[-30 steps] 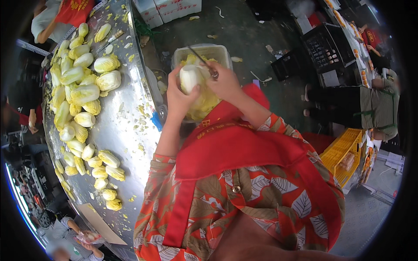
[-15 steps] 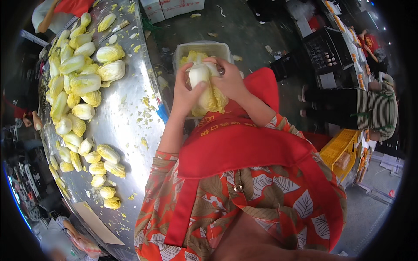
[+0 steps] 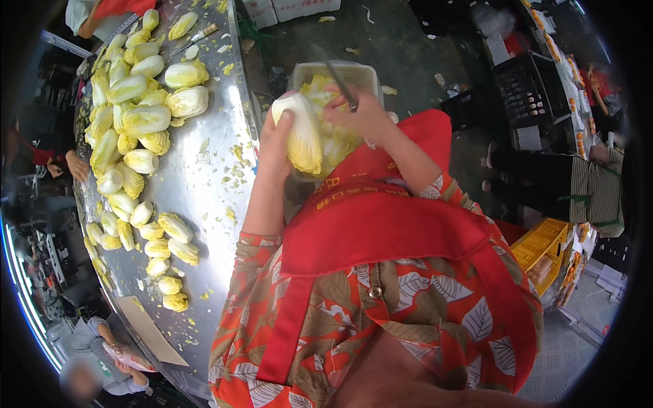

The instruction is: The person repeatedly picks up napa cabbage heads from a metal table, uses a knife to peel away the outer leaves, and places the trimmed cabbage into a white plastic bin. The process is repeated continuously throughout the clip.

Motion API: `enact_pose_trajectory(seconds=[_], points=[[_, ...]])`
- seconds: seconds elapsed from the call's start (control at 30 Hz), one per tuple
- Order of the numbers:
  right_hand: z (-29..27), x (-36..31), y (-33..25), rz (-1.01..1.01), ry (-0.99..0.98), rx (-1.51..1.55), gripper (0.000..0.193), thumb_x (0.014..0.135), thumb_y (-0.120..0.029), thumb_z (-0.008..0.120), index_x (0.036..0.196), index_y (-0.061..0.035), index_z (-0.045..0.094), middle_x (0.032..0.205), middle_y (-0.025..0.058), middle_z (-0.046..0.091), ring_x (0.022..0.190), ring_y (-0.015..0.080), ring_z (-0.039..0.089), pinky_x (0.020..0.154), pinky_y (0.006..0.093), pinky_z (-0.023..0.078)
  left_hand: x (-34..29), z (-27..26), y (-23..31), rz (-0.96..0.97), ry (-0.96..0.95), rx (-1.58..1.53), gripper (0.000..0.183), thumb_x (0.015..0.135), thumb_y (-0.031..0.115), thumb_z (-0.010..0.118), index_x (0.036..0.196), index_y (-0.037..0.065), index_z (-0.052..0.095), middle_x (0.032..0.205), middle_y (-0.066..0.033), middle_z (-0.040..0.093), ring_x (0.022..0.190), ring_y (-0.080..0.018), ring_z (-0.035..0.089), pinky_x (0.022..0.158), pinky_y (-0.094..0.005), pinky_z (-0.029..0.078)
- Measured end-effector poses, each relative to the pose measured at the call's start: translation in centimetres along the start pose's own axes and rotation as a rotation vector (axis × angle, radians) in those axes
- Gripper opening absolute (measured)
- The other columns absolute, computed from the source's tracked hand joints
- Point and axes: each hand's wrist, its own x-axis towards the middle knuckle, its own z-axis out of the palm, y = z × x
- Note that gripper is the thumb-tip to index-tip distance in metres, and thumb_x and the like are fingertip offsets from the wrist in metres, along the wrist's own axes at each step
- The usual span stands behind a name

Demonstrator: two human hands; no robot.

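My left hand (image 3: 275, 144) is closed around a trimmed napa cabbage (image 3: 304, 139), its white base up and its yellow leaf end toward me. The cabbage is held over the left side of a translucent plastic bin (image 3: 373, 73). Loose yellow-white cabbage leaves (image 3: 340, 148) lie inside that bin. My right hand (image 3: 371, 117) grips a knife (image 3: 352, 103) by its dark handle, right of the cabbage and apart from it. The blade slants up over the bin and is blurred by motion.
A metal table (image 3: 216, 183) on my left carries a pile of napa cabbages (image 3: 129, 90), leaf scraps and a cardboard piece (image 3: 149, 331). Black crates (image 3: 527, 88) and a yellow crate (image 3: 544, 245) stand at right. Other people work around the table and at right.
Both hands were on the cabbage before. My right hand has come off it and now shows a knife; the left has turned the cabbage alone. More loose leaves show in the bin.
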Motion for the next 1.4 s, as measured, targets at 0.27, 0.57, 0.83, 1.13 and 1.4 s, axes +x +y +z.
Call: enact_pose_trajectory(seconds=[0.27,0.57,0.83,1.13,1.4], points=[[0.5,-1.5,-1.2,-0.023,-0.162,0.166,0.069,0.067,-0.031,0.080,0.125,-0.0034,0.054,0.091,0.0003,0.058,0.071,0.0060,0.049,0.063,0.0215,0.042,0.2,1.2,0.2,0.163,-0.120,0.209,0.042,0.094,0.012,0.048,0.135,0.006,0.043,0.120,-0.0097,0.058,0.108,-0.0176,0.056,0.094,-0.0308,0.045],[0.6,-1.6,-1.5,-0.150,-0.107,0.130,0.051,0.072,-0.010,0.061,0.122,0.0011,0.051,0.102,0.0104,0.061,0.090,0.0148,0.058,0.076,0.0275,0.049,-0.1,1.2,0.9,0.258,-0.082,0.247,0.039,0.093,0.010,0.050,0.131,0.004,0.049,0.116,-0.0084,0.060,0.103,-0.0139,0.058,0.090,-0.0267,0.046],[1.3,-1.7,-1.2,-0.057,-0.006,0.196,0.045,0.076,-0.010,0.060,0.119,0.0011,0.055,0.098,0.0090,0.063,0.088,0.0142,0.058,0.077,0.0274,0.047,2.2,-2.3,-2.5,0.234,0.093,0.577,0.038,0.096,0.020,0.049,0.129,0.003,0.050,0.110,-0.0077,0.062,0.098,-0.0129,0.058,0.085,-0.0265,0.046],[0.8,-1.7,-1.0,-0.135,0.034,0.107,0.045,0.074,-0.009,0.062,0.117,0.0004,0.057,0.086,0.0102,0.064,0.076,0.0162,0.061,0.070,0.0272,0.049,0.1,1.2,0.1,0.189,-0.073,0.471,0.059,0.085,0.013,0.060,0.138,0.001,0.036,0.125,-0.0117,0.053,0.113,-0.0173,0.052,0.095,-0.0298,0.042],[-1.6,-0.7,1.1,-0.005,0.097,-0.194,0.054,0.073,-0.020,0.068,0.123,-0.0034,0.055,0.103,0.0140,0.065,0.084,0.0207,0.062,0.075,0.0296,0.049,-0.3,0.2,0.2,0.158,-0.139,0.220,0.049,0.085,0.016,0.057,0.131,0.004,0.044,0.120,-0.0094,0.056,0.110,-0.0174,0.053,0.095,-0.0319,0.042]])
